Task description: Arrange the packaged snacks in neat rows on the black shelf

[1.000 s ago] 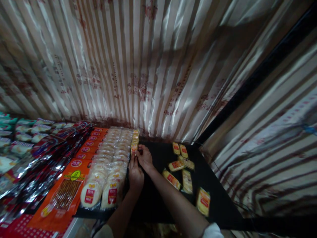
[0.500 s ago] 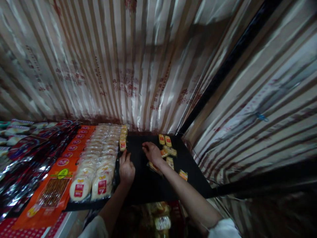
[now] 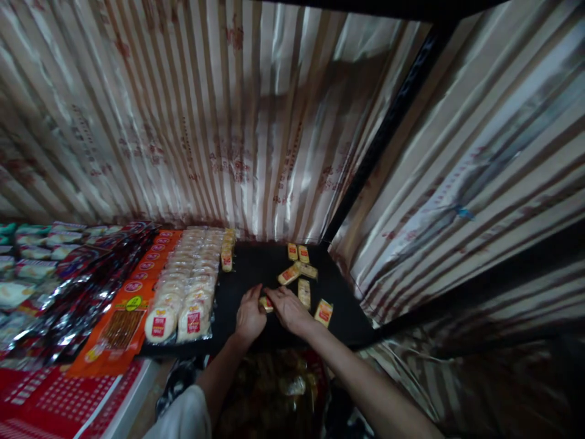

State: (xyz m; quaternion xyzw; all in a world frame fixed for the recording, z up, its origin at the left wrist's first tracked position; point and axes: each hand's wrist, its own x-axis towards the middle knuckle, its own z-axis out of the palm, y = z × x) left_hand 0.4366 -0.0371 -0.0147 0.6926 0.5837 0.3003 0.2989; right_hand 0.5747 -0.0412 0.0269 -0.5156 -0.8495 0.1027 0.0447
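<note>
Over the black shelf, my left hand (image 3: 250, 316) and my right hand (image 3: 289, 310) meet at one small yellow wrapped snack pack (image 3: 267, 304) with a red label. My left fingers are closed along its left side, and my right fingers close over its right end; part of the pack is hidden. Right of my hands lie several loose packs of the same kind: a slanted pack (image 3: 289, 274), an upright one (image 3: 304, 294) and an orange-yellow one (image 3: 324, 313). Farther back on the left, a short row of these packs (image 3: 226, 258) stands beside the round wrapped crackers (image 3: 194, 320).
Orange stick-snack bags (image 3: 119, 326) and dark shiny packets (image 3: 77, 299) fill the left. The black shelf (image 3: 247, 262) ends at a striped plastic sheet (image 3: 256, 152) and a dark post (image 3: 365, 174). Below the shelf's front edge is a dim container of packs (image 3: 292, 385).
My left hand has left the short row and moved right and nearer. My right hand has come down to the pack beside it. The view has shifted slightly.
</note>
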